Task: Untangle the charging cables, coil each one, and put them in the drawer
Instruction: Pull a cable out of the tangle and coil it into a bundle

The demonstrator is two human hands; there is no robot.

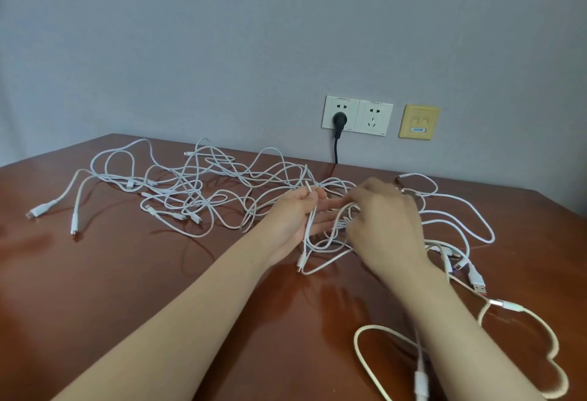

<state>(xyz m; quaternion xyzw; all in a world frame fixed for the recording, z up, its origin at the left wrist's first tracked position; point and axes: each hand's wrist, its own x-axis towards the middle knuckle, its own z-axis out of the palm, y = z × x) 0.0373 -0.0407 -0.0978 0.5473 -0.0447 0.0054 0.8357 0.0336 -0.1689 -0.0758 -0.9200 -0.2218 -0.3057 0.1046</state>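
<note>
Table [127, 289] under tangled cables [190, 192], grey wall [222, 35]

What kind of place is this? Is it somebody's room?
Probably a room in a home or office, hard to say which. A brown wooden table stands against a plain grey wall with two sockets, one with a black plug in it, and a yellowish plate beside them.

One desk [127, 273]. Two hands: left hand [295, 219], right hand [387, 222]. White cables [203, 184]: one tangle, number of cables in it not determinable. Large connectors [31, 212] lying clear at the tangle's left end: two. One cream cable [552, 346], near right. On the wall: two white sockets [374, 118], one black plug [339, 119], one yellow plate [419, 121].
</note>
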